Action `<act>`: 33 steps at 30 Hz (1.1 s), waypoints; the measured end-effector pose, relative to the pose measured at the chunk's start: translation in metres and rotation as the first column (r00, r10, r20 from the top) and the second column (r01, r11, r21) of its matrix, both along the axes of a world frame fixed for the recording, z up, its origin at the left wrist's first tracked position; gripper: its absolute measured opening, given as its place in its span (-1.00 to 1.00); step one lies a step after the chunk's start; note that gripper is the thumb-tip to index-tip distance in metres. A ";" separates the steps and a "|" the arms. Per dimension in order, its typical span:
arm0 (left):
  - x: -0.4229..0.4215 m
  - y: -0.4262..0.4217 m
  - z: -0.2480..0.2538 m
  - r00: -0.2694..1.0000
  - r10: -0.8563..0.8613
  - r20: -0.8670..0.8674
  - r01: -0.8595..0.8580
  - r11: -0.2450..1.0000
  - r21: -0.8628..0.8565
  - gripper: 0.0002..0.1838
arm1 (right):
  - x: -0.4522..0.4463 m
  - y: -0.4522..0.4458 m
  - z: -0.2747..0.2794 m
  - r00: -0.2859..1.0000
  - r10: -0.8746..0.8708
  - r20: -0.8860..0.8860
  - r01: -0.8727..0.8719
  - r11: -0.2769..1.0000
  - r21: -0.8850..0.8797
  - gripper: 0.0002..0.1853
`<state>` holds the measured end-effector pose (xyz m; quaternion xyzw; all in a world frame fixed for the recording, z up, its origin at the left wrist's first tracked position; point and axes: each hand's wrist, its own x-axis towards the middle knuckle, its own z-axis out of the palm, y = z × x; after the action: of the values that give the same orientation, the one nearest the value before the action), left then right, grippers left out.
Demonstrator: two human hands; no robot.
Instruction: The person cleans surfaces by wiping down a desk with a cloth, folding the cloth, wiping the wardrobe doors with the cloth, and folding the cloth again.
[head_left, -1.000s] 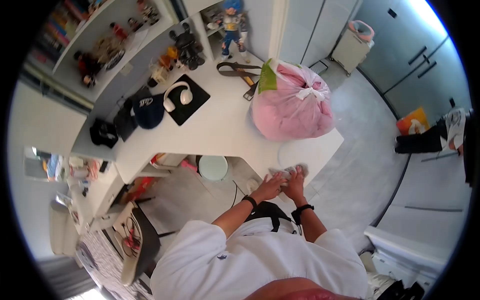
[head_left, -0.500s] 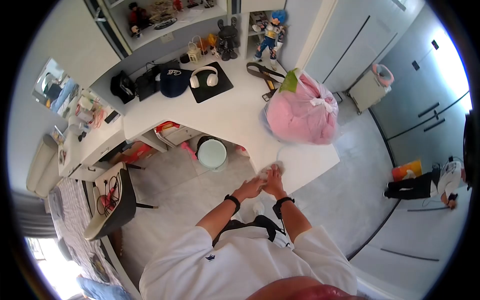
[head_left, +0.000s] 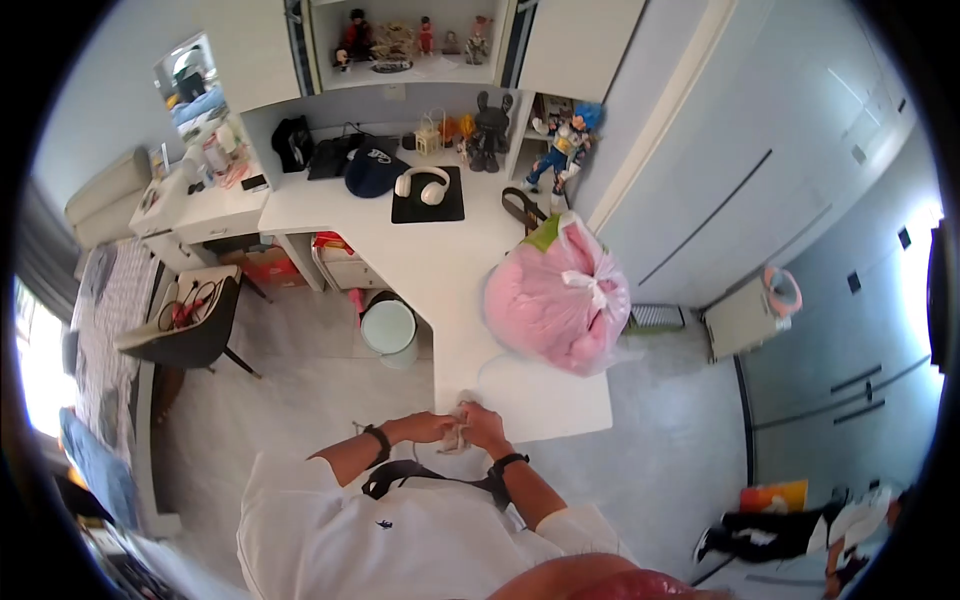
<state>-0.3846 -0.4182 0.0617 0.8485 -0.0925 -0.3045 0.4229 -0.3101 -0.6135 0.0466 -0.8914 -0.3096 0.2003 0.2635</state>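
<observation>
At the front corner of the white desk (head_left: pixel 540 405) I have a crumpled beige-grey cloth (head_left: pixel 455 438) between my two hands. My left hand (head_left: pixel 430 427) grips it from the left, just off the desk's edge. My right hand (head_left: pixel 485 427) closes on the cloth from the other side, over the desk's edge. Part of the cloth hangs below my fingers and a bit sticks up above them. Beyond my hands, a knotted clear plastic bag (head_left: pixel 545 310) full of pink fabric rests on the desk.
Headphones (head_left: pixel 425 186) on a black mat, a navy cap (head_left: pixel 372 172) and figurines stand farther back. A pale bucket (head_left: pixel 390 332) is under the desk. To the left is a chair (head_left: pixel 190 325) with cables. Another person (head_left: pixel 790 530) stands at the lower right.
My hands have come off the desktop, where they pressed the cloth, and now hold it bunched at the edge. The camera view has turned, shifting the desk and bag leftward.
</observation>
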 end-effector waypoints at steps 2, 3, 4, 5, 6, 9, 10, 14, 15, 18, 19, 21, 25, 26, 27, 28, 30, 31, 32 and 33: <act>-0.002 -0.016 0.010 0.990 0.138 0.031 -0.138 0.990 -0.015 -0.55 | 0.023 -0.051 -0.028 0.997 -0.024 0.072 0.022 0.999 0.024 -0.65; -0.010 -0.015 0.017 0.970 0.239 0.055 -0.237 0.971 -0.032 -0.58 | 0.034 -0.082 -0.032 0.994 -0.062 0.091 0.051 0.992 0.114 -0.59; -0.018 -0.016 0.006 0.969 0.244 0.047 -0.244 0.970 -0.005 -0.58 | 0.047 -0.114 -0.035 0.990 -0.142 -0.011 0.142 0.981 0.132 -0.56; -0.022 -0.021 -0.021 0.937 0.335 0.099 -0.346 0.929 0.134 -0.59 | 0.060 -0.146 -0.028 0.984 -0.176 -0.003 0.175 0.978 0.114 -0.54; -0.024 -0.026 -0.038 0.895 0.413 0.166 -0.444 0.858 0.259 -0.60 | 0.069 -0.173 -0.017 0.970 -0.244 0.007 0.241 0.962 0.130 -0.62; -0.037 -0.050 -0.046 0.739 0.642 0.204 -0.671 0.676 0.304 -0.55 | 0.108 -0.228 -0.010 0.956 -0.277 0.093 0.279 0.960 -0.004 -0.74; -0.042 -0.055 -0.057 0.737 0.644 0.204 -0.672 0.671 0.312 -0.55 | 0.120 -0.235 -0.009 0.951 -0.288 0.116 0.289 0.957 0.004 -0.76; -0.054 -0.080 -0.067 0.701 0.683 0.208 -0.710 0.636 0.303 -0.47 | 0.123 -0.224 -0.029 0.903 -0.133 0.407 0.194 0.975 -0.111 -0.51; -0.051 -0.082 -0.062 0.678 0.707 0.201 -0.729 0.611 0.307 -0.46 | 0.116 -0.214 -0.021 0.922 -0.136 0.362 0.202 0.968 -0.151 -0.44; -0.052 -0.083 -0.069 0.713 0.677 0.182 -0.690 0.634 0.349 -0.43 | 0.085 -0.180 -0.006 0.958 -0.072 0.278 0.129 0.973 -0.190 -0.37; -0.051 -0.082 -0.067 0.726 0.661 0.189 -0.676 0.636 0.371 -0.44 | 0.075 -0.171 -0.006 0.967 -0.024 0.254 0.062 0.988 -0.140 -0.36; -0.047 -0.077 -0.059 0.740 0.650 0.172 -0.655 0.638 0.405 -0.44 | 0.064 -0.169 -0.001 0.960 0.103 0.262 -0.117 0.992 0.038 -0.29; -0.031 -0.082 -0.030 0.709 0.688 0.154 -0.662 0.573 0.483 -0.34 | 0.098 -0.231 -0.026 0.988 0.018 0.155 -0.034 0.994 0.099 -0.08; -0.028 -0.082 -0.028 0.701 0.695 0.161 -0.660 0.547 0.514 -0.28 | 0.105 -0.250 -0.020 0.992 -0.125 0.014 0.121 0.979 0.166 -0.17; -0.027 -0.081 -0.031 0.699 0.696 0.161 -0.662 0.545 0.515 -0.28 | 0.114 -0.263 -0.012 0.985 -0.172 0.029 0.169 0.982 0.090 -0.22; -0.027 -0.082 -0.037 0.735 0.665 0.135 -0.618 0.574 0.538 -0.24 | 0.120 -0.272 -0.007 0.975 -0.218 0.044 0.218 0.976 0.011 -0.28; -0.025 -0.084 -0.049 0.767 0.633 0.108 -0.573 0.599 0.559 -0.19 | 0.125 -0.271 -0.014 0.975 -0.165 0.152 0.166 0.986 0.005 -0.31; -0.025 -0.086 -0.049 0.778 0.616 0.121 -0.563 0.600 0.568 -0.19 | 0.126 -0.268 -0.016 0.960 -0.113 0.255 0.118 0.993 -0.002 -0.35; -0.027 -0.085 -0.051 0.791 0.597 0.133 -0.551 0.600 0.579 -0.18 | 0.122 -0.259 -0.023 0.962 -0.116 0.245 0.119 0.993 0.003 -0.35; -0.029 -0.084 -0.052 0.794 0.594 0.130 -0.544 0.599 0.588 -0.18 | 0.115 -0.246 -0.031 0.968 -0.103 0.231 0.118 0.992 -0.052 -0.34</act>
<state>-0.4134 -0.5019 0.0098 0.9085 0.3001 -0.2000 0.2110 -0.1949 -0.8595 0.0158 -0.9325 -0.2809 0.0920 0.2076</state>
